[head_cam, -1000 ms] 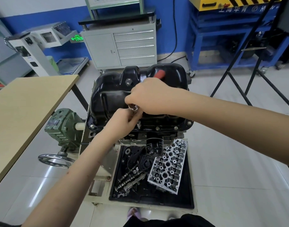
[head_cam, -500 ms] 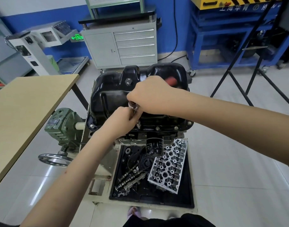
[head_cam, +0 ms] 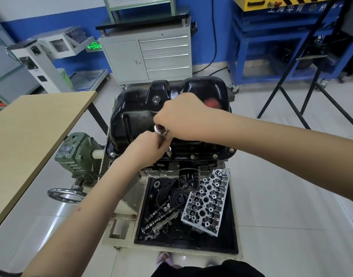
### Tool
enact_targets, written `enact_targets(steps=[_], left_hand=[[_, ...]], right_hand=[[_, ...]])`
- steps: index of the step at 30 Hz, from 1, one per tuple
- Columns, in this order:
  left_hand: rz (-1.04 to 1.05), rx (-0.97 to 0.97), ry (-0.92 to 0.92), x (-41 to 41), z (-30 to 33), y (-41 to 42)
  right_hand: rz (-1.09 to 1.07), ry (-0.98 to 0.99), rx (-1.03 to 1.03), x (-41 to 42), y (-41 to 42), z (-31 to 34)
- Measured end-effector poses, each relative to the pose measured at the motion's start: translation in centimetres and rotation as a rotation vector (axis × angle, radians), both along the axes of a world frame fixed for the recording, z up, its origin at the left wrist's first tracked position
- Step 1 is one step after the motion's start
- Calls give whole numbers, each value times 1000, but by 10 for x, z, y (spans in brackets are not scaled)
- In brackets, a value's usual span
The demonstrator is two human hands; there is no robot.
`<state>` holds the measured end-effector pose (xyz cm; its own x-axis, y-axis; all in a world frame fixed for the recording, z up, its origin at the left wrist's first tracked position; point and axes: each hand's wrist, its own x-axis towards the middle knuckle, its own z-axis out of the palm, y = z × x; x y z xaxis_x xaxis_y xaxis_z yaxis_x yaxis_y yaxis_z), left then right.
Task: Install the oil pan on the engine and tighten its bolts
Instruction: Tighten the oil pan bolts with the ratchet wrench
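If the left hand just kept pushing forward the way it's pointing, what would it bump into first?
Most likely the ratchet head that the left hand already touches, with the right hand gripping it just beyond. Behind those rises the black oil pan. Depth is hard to judge from this one view.

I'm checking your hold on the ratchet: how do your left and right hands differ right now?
The right hand grips the ratchet's handle over the black oil pan; the left hand holds lower, fingers curled at the extension near the socket. The right arm reaches in from the right, the left from below. Both hands grip the same tool at the pan's front flange.
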<state>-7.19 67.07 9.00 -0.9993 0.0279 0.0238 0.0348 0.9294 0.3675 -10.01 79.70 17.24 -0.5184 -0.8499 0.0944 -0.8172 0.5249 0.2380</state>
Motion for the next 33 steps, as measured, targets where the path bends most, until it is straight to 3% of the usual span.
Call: enact_targets(steps=[5,12,23,28,33], left_hand=[[62,57,-43,1,0,-3],[18,51,-6,0,-3,-2],[59,109,-1,1,-3,2],[94,94,-29,0,-5,2],[34,125,-10,0,-9,-3]], right_hand=[[-141,-132,-87,5,-6,-14],[19,-156,-16,-11,3,-2],[-122,-209,-135,-5,-5,-13],[-163,-398,-209,-3,-7,-19],[6,-328,-52,-13,-3,-5]])
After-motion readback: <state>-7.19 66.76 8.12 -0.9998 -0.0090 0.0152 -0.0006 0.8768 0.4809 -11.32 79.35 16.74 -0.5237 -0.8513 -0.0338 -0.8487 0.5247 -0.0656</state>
